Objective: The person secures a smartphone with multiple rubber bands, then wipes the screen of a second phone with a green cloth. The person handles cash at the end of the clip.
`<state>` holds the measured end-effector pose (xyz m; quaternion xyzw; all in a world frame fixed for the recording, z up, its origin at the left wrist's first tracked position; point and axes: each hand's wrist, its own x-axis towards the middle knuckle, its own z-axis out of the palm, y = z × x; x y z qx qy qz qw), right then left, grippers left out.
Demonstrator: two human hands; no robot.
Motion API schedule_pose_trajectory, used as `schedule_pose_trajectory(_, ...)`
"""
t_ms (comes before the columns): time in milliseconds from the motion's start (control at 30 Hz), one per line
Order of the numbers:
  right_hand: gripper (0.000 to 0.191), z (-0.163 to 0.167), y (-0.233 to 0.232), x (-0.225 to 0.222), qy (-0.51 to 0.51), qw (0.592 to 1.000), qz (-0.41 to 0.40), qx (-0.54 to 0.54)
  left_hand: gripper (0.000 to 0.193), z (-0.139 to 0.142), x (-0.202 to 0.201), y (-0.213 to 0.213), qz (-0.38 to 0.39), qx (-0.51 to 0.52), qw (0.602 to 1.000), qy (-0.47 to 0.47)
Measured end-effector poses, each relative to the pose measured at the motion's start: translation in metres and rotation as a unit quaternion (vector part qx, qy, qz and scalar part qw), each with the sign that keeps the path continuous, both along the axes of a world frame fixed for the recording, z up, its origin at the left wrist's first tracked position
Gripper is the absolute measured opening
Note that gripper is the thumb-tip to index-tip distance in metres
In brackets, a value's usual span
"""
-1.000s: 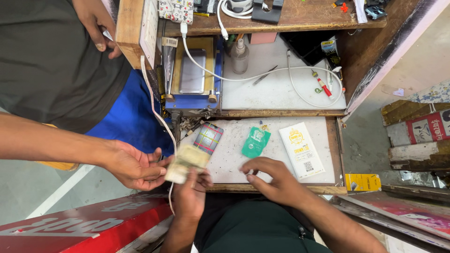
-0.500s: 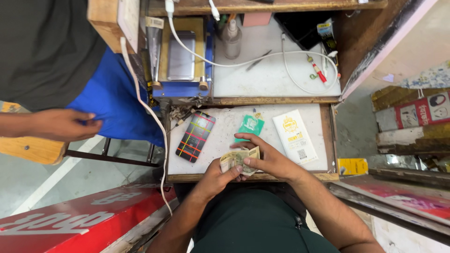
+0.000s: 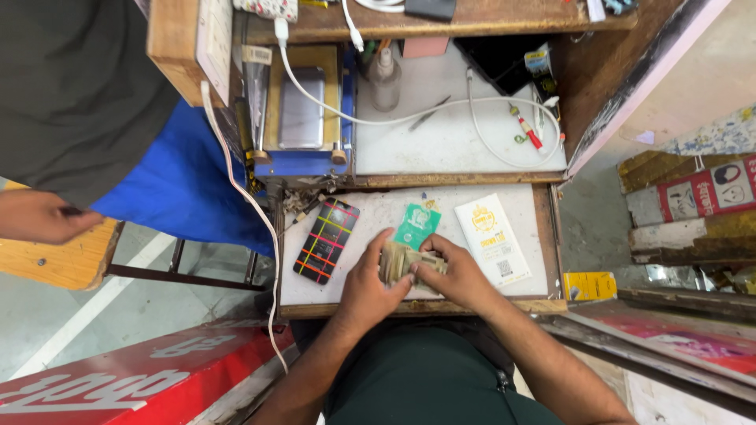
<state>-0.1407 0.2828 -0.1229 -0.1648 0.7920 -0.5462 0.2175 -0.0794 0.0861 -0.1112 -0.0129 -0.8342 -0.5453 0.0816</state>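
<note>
Item: wad of banknotes (image 3: 405, 264), at the near edge of the surface (image 3: 378, 216). Your left hand (image 3: 366, 287) and right hand (image 3: 457, 275) are together, both clamped on it; notes partly fanned, sorting seemingly unfinished. Left: striped phone (image 3: 326, 240). Far: green packet (image 3: 416, 225). Right: white card (image 3: 494, 238).

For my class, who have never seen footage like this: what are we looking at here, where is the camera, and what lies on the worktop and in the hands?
The camera sits on a person's head and looks straight down, so the two arms coming from the bottom edge are the wearer's own. The left hand and right hand together hold a small wad of banknotes over a white worktop. On it lie a phone case with coloured stripes, a green packet and a white card. Behind, a phone rests in a blue-based stand with white cables. At the left, another person's hand shows.
</note>
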Motion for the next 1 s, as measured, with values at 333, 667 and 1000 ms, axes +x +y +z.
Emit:
schedule_pose_trajectory(333, 0.026, 0.003, 0.009, -0.004, -0.060, 0.995, -0.071, 0.027, 0.043, -0.012, 0.000, -0.005, 0.007, 0.044, 0.998, 0.041)
schedule_pose_trajectory(667, 0.016, -0.031, 0.033, -0.009, 0.022, 0.991, -0.083, -0.106, 0.037, -0.046, -0.002, -0.020, -0.048, 0.193, 0.976, -0.085)
schedule_pose_trajectory(1000, 0.016, -0.021, 0.034, -0.022, -0.027, 0.987, -0.151, -0.055, 0.053, -0.022, -0.020, -0.023, 0.024, 0.024, 0.999, 0.029)
